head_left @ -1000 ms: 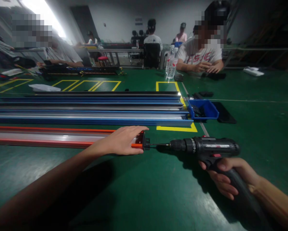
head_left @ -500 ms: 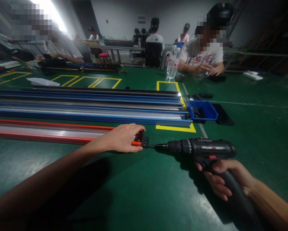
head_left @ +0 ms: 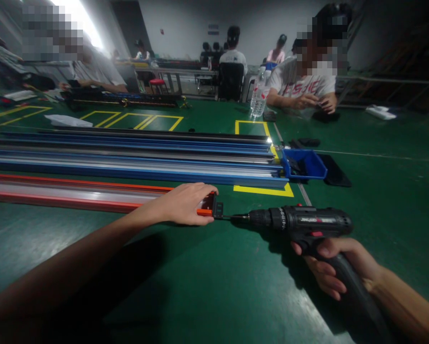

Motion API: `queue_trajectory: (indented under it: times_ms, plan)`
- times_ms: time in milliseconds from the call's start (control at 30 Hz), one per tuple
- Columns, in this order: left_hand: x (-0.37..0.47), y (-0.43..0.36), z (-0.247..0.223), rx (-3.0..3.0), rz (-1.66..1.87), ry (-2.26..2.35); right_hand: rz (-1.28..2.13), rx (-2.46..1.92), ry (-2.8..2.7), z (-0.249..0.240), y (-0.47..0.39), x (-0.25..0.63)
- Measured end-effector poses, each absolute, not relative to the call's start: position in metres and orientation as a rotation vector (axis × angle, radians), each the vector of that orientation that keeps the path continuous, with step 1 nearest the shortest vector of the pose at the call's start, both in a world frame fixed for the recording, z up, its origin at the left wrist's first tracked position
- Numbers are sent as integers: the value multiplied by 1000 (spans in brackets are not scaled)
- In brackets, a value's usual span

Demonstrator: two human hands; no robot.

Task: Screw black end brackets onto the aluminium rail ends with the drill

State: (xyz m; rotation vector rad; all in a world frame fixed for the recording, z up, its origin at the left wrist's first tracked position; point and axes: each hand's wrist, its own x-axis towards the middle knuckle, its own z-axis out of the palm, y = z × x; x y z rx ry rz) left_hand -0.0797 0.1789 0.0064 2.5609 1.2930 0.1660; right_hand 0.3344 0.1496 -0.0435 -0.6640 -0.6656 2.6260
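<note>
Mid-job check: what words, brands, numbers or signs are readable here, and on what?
Nothing reads whole.
Drill, side: pale lettering, blurred.
Drill's collar: marks too small to read.
Co-worker's shirt: red letters, last one "E"; the rest blurred.
Bottles: red label marks, unreadable.
Far person's shirt: too small.
Wall plates: any text too small.

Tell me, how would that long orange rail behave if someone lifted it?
The orange rail is probably stiff, since it lies straight along its visible length. Its shiny surface suggests it could feel slippery. Being so long, it would likely tip downward if lifted only at the end the left hand holds.
</note>
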Motion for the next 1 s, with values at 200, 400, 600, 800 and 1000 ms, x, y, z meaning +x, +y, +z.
queue_trajectory:
  times_ms: [200, 400, 600, 800, 1000]
  plan:
    - [-78, 179, 8, 2552, 160, 1283, 2628, -657, -647, -42, 150, 331]
    - [-79, 179, 8, 2553, 168, 1276, 2645, -649, -626, -45, 150, 329]
    - [-80, 181, 4, 2563, 184, 1264, 2666, -638, -621, -46, 151, 331]
    - [-78, 180, 6, 2542, 180, 1263, 2695, -616, -665, -46, 151, 332]
    - [-77, 180, 8, 2540, 183, 1270, 2692, -680, -722, -47, 152, 333]
